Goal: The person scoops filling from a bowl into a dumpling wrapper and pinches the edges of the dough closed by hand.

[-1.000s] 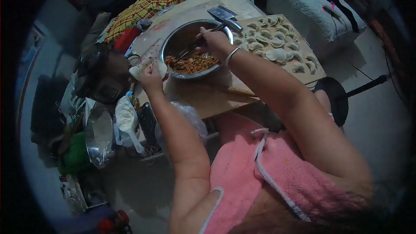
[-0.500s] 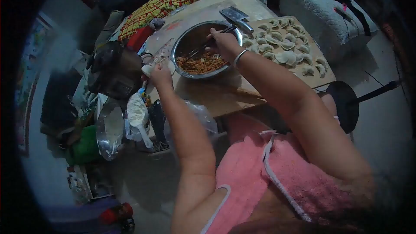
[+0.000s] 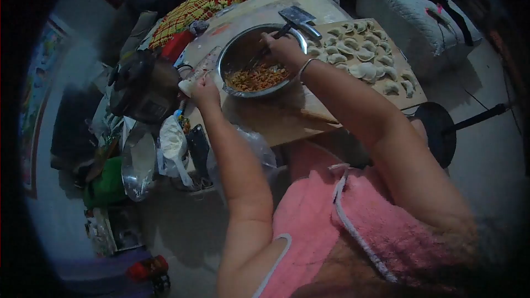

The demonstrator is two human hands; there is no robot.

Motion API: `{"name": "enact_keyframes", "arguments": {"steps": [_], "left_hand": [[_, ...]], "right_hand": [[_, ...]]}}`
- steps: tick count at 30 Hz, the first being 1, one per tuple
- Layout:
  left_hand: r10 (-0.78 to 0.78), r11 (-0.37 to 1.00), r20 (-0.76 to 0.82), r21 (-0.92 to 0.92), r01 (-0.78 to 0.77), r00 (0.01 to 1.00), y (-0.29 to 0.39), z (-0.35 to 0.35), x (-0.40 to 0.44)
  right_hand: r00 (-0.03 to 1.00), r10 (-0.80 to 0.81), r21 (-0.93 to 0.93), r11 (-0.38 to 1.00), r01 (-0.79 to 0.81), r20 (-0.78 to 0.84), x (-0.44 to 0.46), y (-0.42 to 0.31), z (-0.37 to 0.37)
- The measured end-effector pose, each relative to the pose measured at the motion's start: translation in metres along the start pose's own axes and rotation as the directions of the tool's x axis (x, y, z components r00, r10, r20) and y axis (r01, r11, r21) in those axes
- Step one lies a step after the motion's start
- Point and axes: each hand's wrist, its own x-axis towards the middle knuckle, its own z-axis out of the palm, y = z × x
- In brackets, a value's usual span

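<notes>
A pale round dumpling wrapper [image 3: 187, 86] lies in my left hand [image 3: 205, 92], whose fingers are closed around it left of the metal bowl. My right hand [image 3: 285, 51] grips dark chopsticks [image 3: 258, 58] over the bowl, their lower ends down in the orange-brown filling [image 3: 256, 79]. The filling covers the near part of the steel bowl [image 3: 259, 95]. To the right, several folded dumplings [image 3: 347, 48] rest in rows on a wooden board [image 3: 407, 98]. Some flat pale rounds [image 3: 367, 70] lie among them.
A cleaver [image 3: 298, 16] lies behind the bowl. At the left stand a dark appliance [image 3: 146, 88], a scoop of flour [image 3: 173, 138] and a metal basin [image 3: 138, 174]. A clear plastic bag [image 3: 256, 148] hangs at the table's near edge. A black round stool [image 3: 436, 132] stands at right.
My right hand has shifted slightly left and down, the chopsticks still in the filling. My left hand keeps the wrapper in nearly the same place. The whole view has moved a little.
</notes>
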Motion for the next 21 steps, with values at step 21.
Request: {"name": "enact_keyframes", "arguments": {"steps": [21], "left_hand": [[-0.075, 0.997, -0.014, 0.002, 0.075, 0.997, 0.008, -0.002, -0.009]], "right_hand": [[0.873, 0.444, 0.661, 0.596, -0.457, 0.203, -0.009, -0.029, 0.0]]}}
